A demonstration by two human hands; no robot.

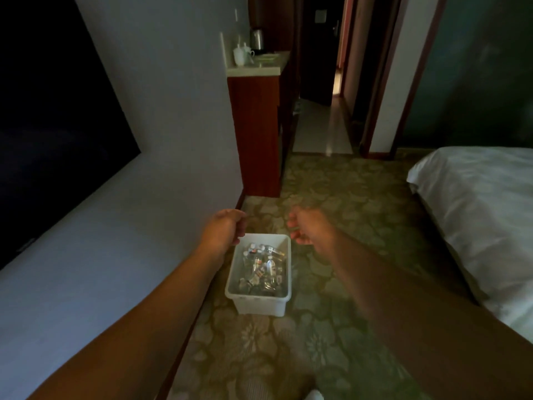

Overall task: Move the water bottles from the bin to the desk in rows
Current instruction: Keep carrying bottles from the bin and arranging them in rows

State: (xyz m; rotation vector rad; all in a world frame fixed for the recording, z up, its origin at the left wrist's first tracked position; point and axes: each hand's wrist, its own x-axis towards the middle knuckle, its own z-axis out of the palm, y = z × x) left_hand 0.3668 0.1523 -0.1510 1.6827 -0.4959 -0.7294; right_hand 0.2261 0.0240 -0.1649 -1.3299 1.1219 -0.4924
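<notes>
Both hands reach toward the bin (258, 303), which sits on the carpet (346, 203) full of water bottles (264, 268). Left hand (223, 228) at 10 o'clock, right hand (307, 226) at 2 o'clock; fingers loosely curled, holding nothing. Grip opposite rims evenly; lift level.

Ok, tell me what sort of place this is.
Most likely a hotel room. A bed with white sheets stands on the right, a kettle and cups sit on a wooden cabinet by a narrow entry hall, and the carpet is patterned. A white bin of bottles sits on it.
</notes>
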